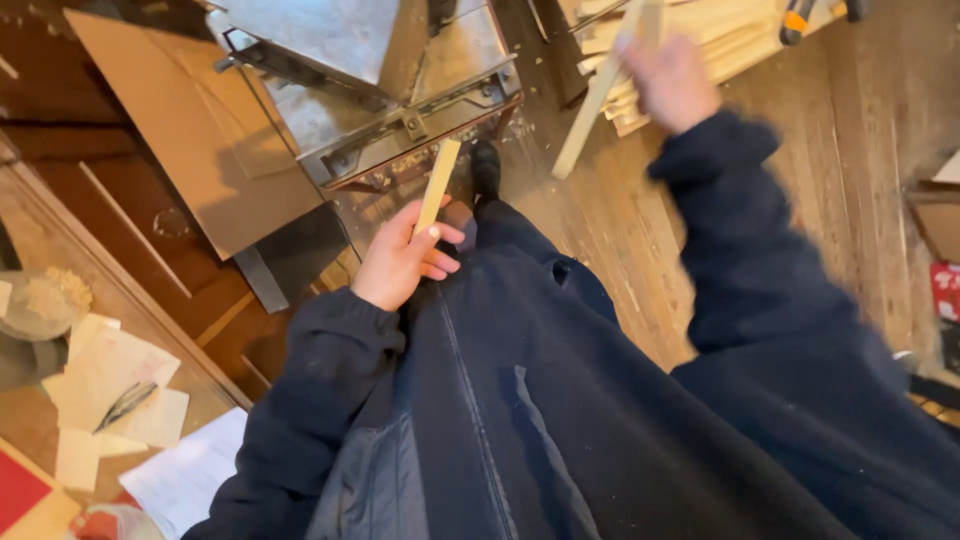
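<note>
Down by the grey metal machine (400,100), the left hand (400,262) is pinching a short pale wooden strip (437,187) while the blurry right hand (668,80) grips a longer pale wooden stick (597,95) over the stacked pale wooden slats (720,45), so looks like mid-sorting, and both grips need staying firm.

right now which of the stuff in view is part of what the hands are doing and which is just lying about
In hand:
- short wood strip, in the left hand
- long wood strip, in the right hand
- stack of wood strips by the right hand
- metal machine ahead of the left hand

Lying about:
- loose papers
- cardboard sheet
- bowl of shavings
</note>
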